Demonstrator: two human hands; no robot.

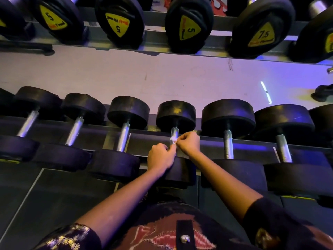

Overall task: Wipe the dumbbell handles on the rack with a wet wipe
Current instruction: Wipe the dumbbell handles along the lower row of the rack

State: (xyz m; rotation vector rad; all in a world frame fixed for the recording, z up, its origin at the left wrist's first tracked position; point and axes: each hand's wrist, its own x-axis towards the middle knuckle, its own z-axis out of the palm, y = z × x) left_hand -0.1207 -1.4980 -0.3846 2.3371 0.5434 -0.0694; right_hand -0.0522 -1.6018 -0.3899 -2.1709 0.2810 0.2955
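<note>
We see the wipe point(173, 140) against a steel handle point(174, 131) at centre, on the lower rack point(144, 139). The handle's long axis runs 12 to 6 o'clock. The left hand point(160, 156) and right hand point(189, 142) both pinch the wipe with curled fingers. Toward 12 o'clock, yellow labels point(118, 24) read 5, 5, 5 and 7.5.

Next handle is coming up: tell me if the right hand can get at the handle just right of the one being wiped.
Probably yes. The right hand is close beside that handle, which lies bare with nothing across it.
</note>
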